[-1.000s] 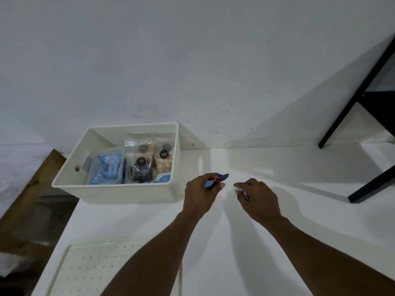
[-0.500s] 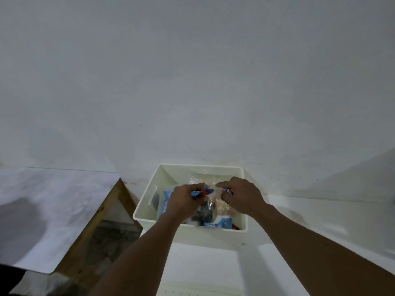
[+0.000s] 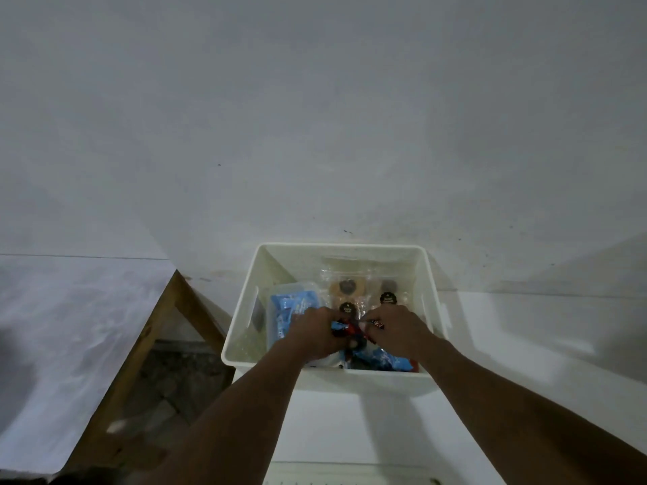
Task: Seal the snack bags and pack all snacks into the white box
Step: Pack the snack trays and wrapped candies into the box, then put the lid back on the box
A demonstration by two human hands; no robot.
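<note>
The white box (image 3: 245, 309) stands on the white table against the wall. Both my hands are inside it. My left hand (image 3: 313, 332) is closed on a small blue and red snack packet (image 3: 345, 329). My right hand (image 3: 395, 329) pinches another small red and blue packet (image 3: 377, 323) at its fingertips. Behind my hands stand clear snack bags with round black labels (image 3: 364, 292). A clear tub of blue wrapped snacks (image 3: 290, 306) sits at the box's left. More blue packets (image 3: 388, 362) lie at the front of the box, partly hidden by my arms.
The wall rises directly behind the box. Left of the table, a wooden frame (image 3: 147, 348) slopes down over a dark floor gap. A white perforated tray edge (image 3: 350, 476) shows at the bottom of the view.
Both hands carried their small packets from over the table into the box and lowered among the snacks. My view swung left, bringing the box to the centre.
</note>
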